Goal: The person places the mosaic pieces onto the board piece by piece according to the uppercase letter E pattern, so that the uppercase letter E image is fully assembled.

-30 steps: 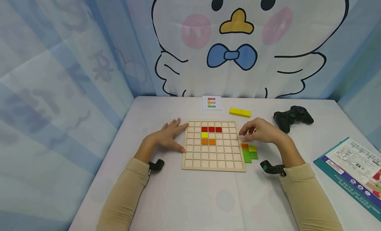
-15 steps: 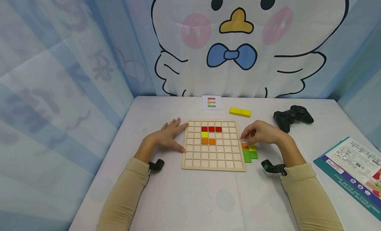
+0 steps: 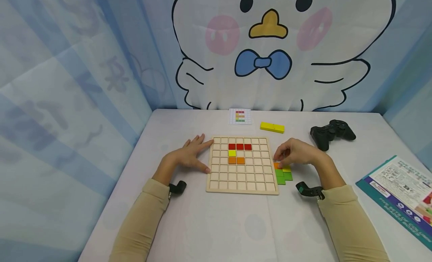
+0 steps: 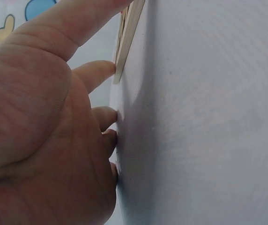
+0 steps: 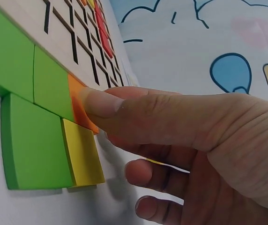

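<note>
A square wooden grid board (image 3: 242, 176) lies on the table, with three red tiles (image 3: 239, 146), one yellow tile (image 3: 232, 153) and two orange tiles (image 3: 240, 160) in its cells. Along its left edge, my left hand (image 3: 187, 155) is spread, thumb and index fingertip touching the rim. My right hand (image 3: 296, 151) is just past the board's right edge, pinching a loose orange tile (image 5: 76, 105) between thumb and index finger. Beside that tile are three green tiles (image 5: 35, 145) and a yellow tile (image 5: 83, 152); the index fingertip is mostly hidden behind the thumb.
Behind the board lie a pattern card (image 3: 240, 116) with coloured squares and a yellow bar (image 3: 272, 127). A black game controller (image 3: 332, 133) sits at the back right. A printed booklet (image 3: 401, 194) lies at the right edge of the table.
My right hand has moved slightly down and right, from over the board's right edge to the loose orange tile. My left hand and the board have stayed put.
</note>
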`<control>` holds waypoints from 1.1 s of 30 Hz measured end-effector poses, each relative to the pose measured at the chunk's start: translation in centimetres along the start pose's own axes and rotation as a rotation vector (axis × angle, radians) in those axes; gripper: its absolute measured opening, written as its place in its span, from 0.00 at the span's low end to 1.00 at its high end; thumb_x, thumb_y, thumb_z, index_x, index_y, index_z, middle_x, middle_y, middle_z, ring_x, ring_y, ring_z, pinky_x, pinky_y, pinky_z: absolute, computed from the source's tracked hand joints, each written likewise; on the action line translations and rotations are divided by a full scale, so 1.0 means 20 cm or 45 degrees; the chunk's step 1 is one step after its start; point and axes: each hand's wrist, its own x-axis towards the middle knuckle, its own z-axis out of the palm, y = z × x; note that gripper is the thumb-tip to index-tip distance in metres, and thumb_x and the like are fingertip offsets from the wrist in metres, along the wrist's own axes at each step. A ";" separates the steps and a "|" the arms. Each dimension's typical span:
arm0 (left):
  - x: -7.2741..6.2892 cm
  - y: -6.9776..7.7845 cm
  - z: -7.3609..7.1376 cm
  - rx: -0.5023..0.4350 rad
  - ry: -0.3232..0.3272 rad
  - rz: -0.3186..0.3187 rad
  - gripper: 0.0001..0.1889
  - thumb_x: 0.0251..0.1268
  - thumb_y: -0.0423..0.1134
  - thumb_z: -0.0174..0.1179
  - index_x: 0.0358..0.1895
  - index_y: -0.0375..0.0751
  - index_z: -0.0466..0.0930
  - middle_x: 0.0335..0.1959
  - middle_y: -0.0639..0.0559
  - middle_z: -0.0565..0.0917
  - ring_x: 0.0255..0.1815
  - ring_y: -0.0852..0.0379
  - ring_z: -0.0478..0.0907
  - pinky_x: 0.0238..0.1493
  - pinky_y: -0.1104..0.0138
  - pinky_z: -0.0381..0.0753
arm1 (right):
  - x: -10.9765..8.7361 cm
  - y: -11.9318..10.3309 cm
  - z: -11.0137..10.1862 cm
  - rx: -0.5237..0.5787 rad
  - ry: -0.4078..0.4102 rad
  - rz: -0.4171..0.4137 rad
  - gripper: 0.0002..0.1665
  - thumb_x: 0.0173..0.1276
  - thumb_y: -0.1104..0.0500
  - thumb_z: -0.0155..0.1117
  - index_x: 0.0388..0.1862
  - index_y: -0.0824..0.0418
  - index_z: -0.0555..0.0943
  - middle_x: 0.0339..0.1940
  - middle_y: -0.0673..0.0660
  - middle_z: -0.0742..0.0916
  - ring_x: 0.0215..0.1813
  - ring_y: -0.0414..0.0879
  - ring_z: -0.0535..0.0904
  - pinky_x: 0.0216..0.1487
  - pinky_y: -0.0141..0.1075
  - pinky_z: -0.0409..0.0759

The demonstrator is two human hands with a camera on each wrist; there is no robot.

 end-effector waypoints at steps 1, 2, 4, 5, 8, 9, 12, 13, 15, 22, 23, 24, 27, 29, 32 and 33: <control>0.00 0.00 0.00 -0.001 0.002 0.001 0.64 0.49 0.67 0.76 0.86 0.61 0.45 0.87 0.43 0.31 0.88 0.45 0.24 0.85 0.46 0.24 | 0.00 0.00 0.00 0.002 -0.003 0.003 0.11 0.60 0.63 0.80 0.42 0.60 0.90 0.37 0.54 0.90 0.39 0.48 0.78 0.40 0.32 0.77; 0.00 0.00 0.00 -0.002 0.003 0.002 0.64 0.49 0.67 0.76 0.86 0.61 0.45 0.87 0.43 0.31 0.88 0.45 0.24 0.85 0.46 0.24 | 0.00 0.00 0.00 0.001 -0.007 0.006 0.11 0.60 0.63 0.79 0.42 0.60 0.90 0.37 0.54 0.90 0.39 0.48 0.78 0.41 0.32 0.77; 0.00 0.00 0.00 -0.009 0.007 0.004 0.64 0.49 0.67 0.77 0.86 0.61 0.46 0.87 0.43 0.31 0.88 0.45 0.24 0.85 0.46 0.24 | 0.00 0.00 0.01 -0.001 -0.013 0.010 0.11 0.60 0.65 0.79 0.42 0.60 0.90 0.38 0.54 0.90 0.40 0.48 0.78 0.41 0.33 0.78; 0.00 0.00 0.01 -0.011 0.008 0.004 0.64 0.49 0.67 0.77 0.86 0.61 0.46 0.87 0.43 0.31 0.88 0.45 0.24 0.85 0.46 0.24 | 0.00 0.00 0.01 -0.005 -0.015 0.009 0.11 0.60 0.65 0.79 0.42 0.60 0.90 0.39 0.54 0.90 0.40 0.48 0.78 0.41 0.33 0.78; 0.00 0.00 0.01 -0.008 0.009 0.004 0.64 0.49 0.67 0.77 0.86 0.60 0.46 0.87 0.42 0.31 0.88 0.45 0.24 0.85 0.46 0.24 | 0.01 0.01 0.01 -0.024 -0.013 0.011 0.11 0.59 0.66 0.78 0.42 0.60 0.90 0.38 0.53 0.89 0.39 0.47 0.78 0.41 0.33 0.78; 0.00 0.00 0.01 -0.006 0.010 0.002 0.64 0.49 0.67 0.77 0.86 0.60 0.46 0.87 0.42 0.31 0.88 0.45 0.24 0.85 0.46 0.24 | 0.01 0.01 0.01 -0.026 -0.011 0.011 0.11 0.59 0.66 0.78 0.42 0.60 0.90 0.38 0.53 0.89 0.39 0.47 0.78 0.41 0.34 0.78; 0.00 0.00 0.01 0.003 0.012 -0.003 0.63 0.49 0.67 0.77 0.86 0.61 0.46 0.87 0.43 0.32 0.88 0.45 0.24 0.85 0.45 0.24 | 0.01 0.01 0.01 -0.043 0.000 0.014 0.11 0.60 0.65 0.79 0.42 0.60 0.90 0.36 0.53 0.89 0.38 0.47 0.78 0.40 0.34 0.78; 0.00 0.00 0.01 0.005 0.012 -0.006 0.63 0.49 0.67 0.76 0.86 0.61 0.46 0.87 0.43 0.32 0.88 0.45 0.24 0.85 0.46 0.24 | 0.01 0.02 0.01 -0.045 0.006 0.019 0.10 0.60 0.64 0.79 0.42 0.60 0.90 0.36 0.53 0.89 0.38 0.47 0.78 0.40 0.34 0.78; 0.00 0.00 0.00 0.001 0.012 -0.009 0.63 0.49 0.67 0.77 0.86 0.61 0.46 0.87 0.43 0.31 0.88 0.45 0.24 0.85 0.46 0.24 | 0.01 0.01 0.01 -0.052 0.021 0.030 0.10 0.61 0.63 0.79 0.42 0.59 0.90 0.35 0.52 0.89 0.38 0.47 0.78 0.41 0.34 0.78; 0.00 0.01 0.00 -0.003 0.009 -0.011 0.64 0.49 0.67 0.77 0.86 0.61 0.46 0.87 0.43 0.31 0.88 0.45 0.24 0.85 0.46 0.24 | 0.03 0.02 0.01 -0.069 0.070 0.089 0.11 0.63 0.62 0.77 0.45 0.59 0.91 0.37 0.52 0.89 0.40 0.48 0.78 0.43 0.36 0.78; 0.00 0.01 0.00 -0.004 0.008 -0.011 0.64 0.49 0.66 0.77 0.86 0.61 0.46 0.87 0.43 0.31 0.88 0.45 0.24 0.85 0.46 0.24 | 0.03 0.02 0.01 -0.071 0.078 0.091 0.11 0.64 0.63 0.77 0.46 0.59 0.91 0.37 0.52 0.89 0.40 0.48 0.78 0.43 0.37 0.78; 0.00 0.01 0.00 -0.004 0.008 -0.011 0.64 0.49 0.66 0.77 0.86 0.61 0.46 0.87 0.43 0.31 0.88 0.45 0.24 0.85 0.46 0.24 | 0.03 0.02 0.01 -0.072 0.086 0.097 0.12 0.64 0.63 0.77 0.47 0.59 0.91 0.37 0.52 0.89 0.40 0.48 0.78 0.43 0.37 0.78; 0.00 0.01 0.00 -0.006 0.003 -0.016 0.63 0.49 0.67 0.77 0.86 0.61 0.45 0.87 0.44 0.31 0.88 0.46 0.24 0.85 0.47 0.24 | 0.03 0.03 0.01 -0.079 0.111 0.100 0.12 0.65 0.63 0.76 0.48 0.59 0.91 0.37 0.52 0.89 0.41 0.49 0.78 0.43 0.38 0.78; 0.00 0.01 0.00 -0.006 0.001 -0.019 0.63 0.49 0.67 0.77 0.86 0.61 0.45 0.87 0.44 0.31 0.88 0.46 0.24 0.85 0.47 0.24 | 0.03 0.03 0.01 -0.090 0.124 0.098 0.12 0.65 0.63 0.75 0.47 0.58 0.90 0.38 0.52 0.89 0.41 0.49 0.78 0.44 0.39 0.77; 0.00 0.01 0.00 -0.003 0.001 -0.018 0.63 0.50 0.67 0.76 0.86 0.61 0.45 0.87 0.44 0.31 0.88 0.46 0.24 0.85 0.47 0.24 | 0.03 0.03 0.02 -0.107 0.144 0.093 0.10 0.66 0.63 0.75 0.45 0.58 0.89 0.38 0.53 0.87 0.42 0.50 0.77 0.44 0.40 0.76; 0.00 0.00 0.00 -0.001 0.002 -0.015 0.63 0.50 0.67 0.76 0.86 0.61 0.45 0.87 0.44 0.31 0.88 0.46 0.24 0.85 0.47 0.24 | 0.03 0.02 0.02 -0.111 0.151 0.089 0.09 0.66 0.63 0.74 0.45 0.58 0.88 0.38 0.53 0.87 0.42 0.50 0.77 0.44 0.40 0.76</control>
